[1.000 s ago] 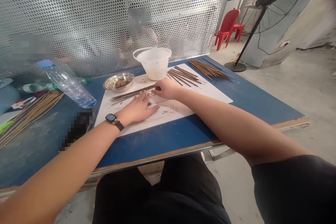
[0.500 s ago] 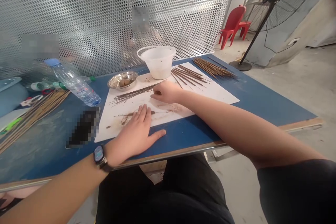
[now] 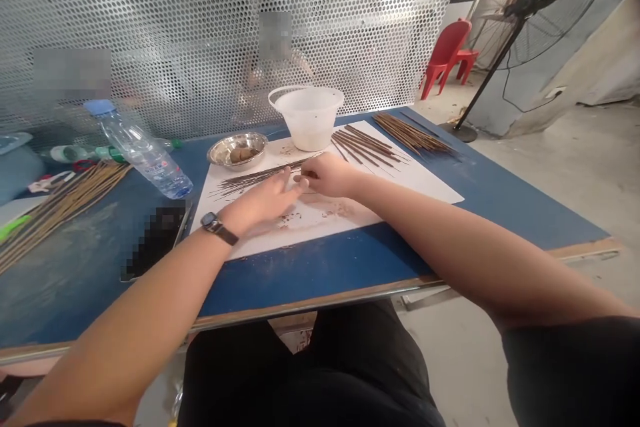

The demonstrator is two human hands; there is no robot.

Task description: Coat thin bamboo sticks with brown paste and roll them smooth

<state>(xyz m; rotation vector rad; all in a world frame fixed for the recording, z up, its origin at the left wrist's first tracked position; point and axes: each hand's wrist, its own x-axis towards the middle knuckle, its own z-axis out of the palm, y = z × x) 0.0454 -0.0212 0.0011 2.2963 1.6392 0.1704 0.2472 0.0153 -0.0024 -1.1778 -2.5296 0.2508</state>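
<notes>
The only view is from the person's head, above the near edge of the bench [image 3: 505,193]. It faces forward and down, tilted enough to take in both near bench and far perforated screen [image 3: 165,20].

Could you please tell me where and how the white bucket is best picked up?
I'd pinch the bucket by its rim's right side, coming from above: it stands upright, its wall flares toward the rim, and the handle leans left. The right hand crowds its front.
</notes>
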